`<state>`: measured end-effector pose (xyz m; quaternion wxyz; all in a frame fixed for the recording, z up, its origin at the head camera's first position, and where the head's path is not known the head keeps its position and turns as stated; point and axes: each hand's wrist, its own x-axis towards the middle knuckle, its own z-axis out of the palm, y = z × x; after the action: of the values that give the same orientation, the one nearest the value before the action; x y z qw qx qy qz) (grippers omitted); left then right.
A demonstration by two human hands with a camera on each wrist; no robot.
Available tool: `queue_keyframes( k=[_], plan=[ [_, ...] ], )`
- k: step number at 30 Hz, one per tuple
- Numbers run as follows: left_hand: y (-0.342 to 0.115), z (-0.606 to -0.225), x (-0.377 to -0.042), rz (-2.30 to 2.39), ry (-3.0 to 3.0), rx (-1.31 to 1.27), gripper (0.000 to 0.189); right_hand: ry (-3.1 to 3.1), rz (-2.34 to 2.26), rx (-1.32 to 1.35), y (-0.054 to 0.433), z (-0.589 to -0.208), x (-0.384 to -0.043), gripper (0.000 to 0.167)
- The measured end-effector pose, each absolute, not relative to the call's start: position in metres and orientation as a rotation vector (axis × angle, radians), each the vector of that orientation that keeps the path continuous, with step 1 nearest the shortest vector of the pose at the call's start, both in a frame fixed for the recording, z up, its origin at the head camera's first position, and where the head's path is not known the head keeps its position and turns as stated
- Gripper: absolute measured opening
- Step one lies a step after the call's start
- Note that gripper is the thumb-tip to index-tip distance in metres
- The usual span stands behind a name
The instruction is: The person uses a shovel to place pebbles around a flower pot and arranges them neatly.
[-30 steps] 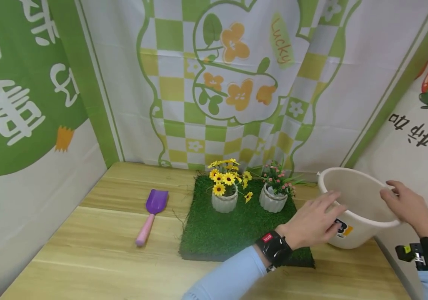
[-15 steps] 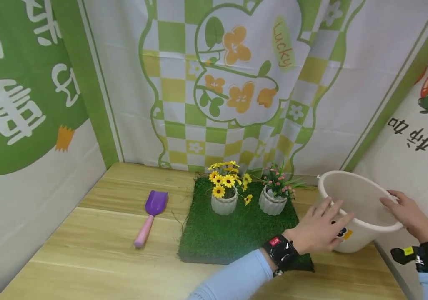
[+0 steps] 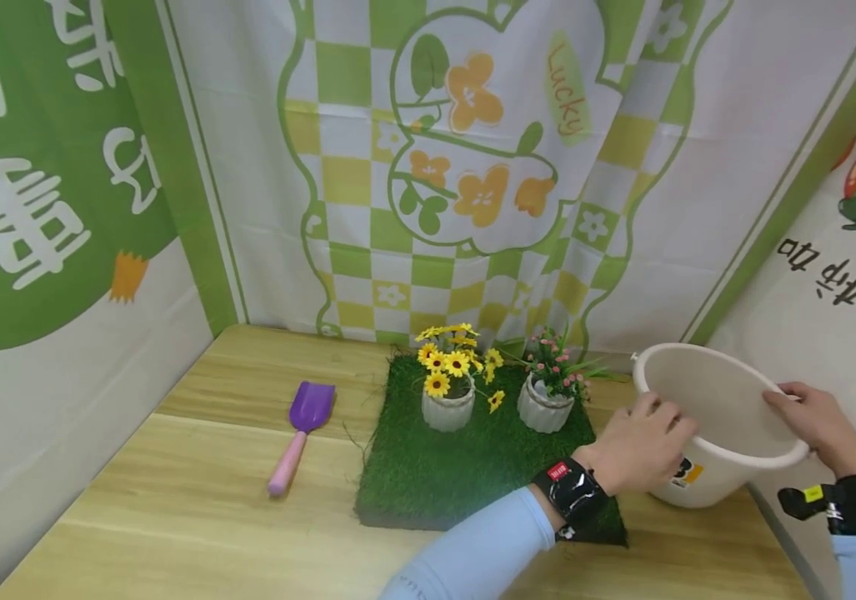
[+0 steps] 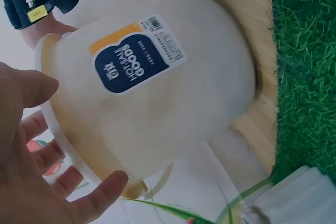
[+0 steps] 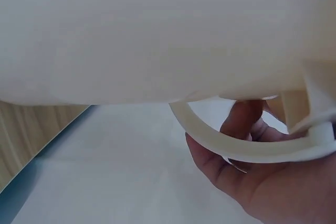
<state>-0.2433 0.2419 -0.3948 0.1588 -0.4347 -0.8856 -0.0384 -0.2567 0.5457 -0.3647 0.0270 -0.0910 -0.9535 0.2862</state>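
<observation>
A cream plastic bucket [image 3: 731, 473] stands at the right end of the table, tilted a little in the head view. My left hand [image 3: 638, 446] holds its near-left rim. In the left wrist view the thumb [image 4: 39, 86] lies on the outer side, with several fingers reaching behind the rim and the little finger spread along the wall. A navy and orange label [image 4: 128, 64] shows on that wall. My right hand [image 3: 825, 425] grips the opposite rim, fingertips over the inside. From the right wrist, the bucket's curved handle [image 5: 226, 148] crosses in front of those fingers.
A square of artificial turf [image 3: 458, 483] lies left of the bucket, bearing a pot of yellow flowers [image 3: 448, 408] and a pot of pink flowers [image 3: 545, 407]. Further left on the wooden table [image 3: 172, 492] is a purple shovel [image 3: 312, 406] with a pink handle. Printed cloths hang behind.
My left hand's fingers, spread above the near rim half a second ago, now bend down over it. The right hand keeps its hold; the bucket stays almost where it was.
</observation>
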Motion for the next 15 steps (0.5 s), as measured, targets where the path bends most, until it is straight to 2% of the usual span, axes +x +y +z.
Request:
queue_keyframes(
  k=[9,15],
  plan=[
    [0.237,-0.401,-0.242,-0.134,-2.474,-1.313,0.032,-2.927,0.912,-0.377,0.538,-0.361,-0.250,0.070],
    [0.233,-0.407,-0.243,-0.090,-2.433,-1.343,0.027,-2.943,0.940,-0.358,0.533,-0.358,-0.243,0.067]
  ],
)
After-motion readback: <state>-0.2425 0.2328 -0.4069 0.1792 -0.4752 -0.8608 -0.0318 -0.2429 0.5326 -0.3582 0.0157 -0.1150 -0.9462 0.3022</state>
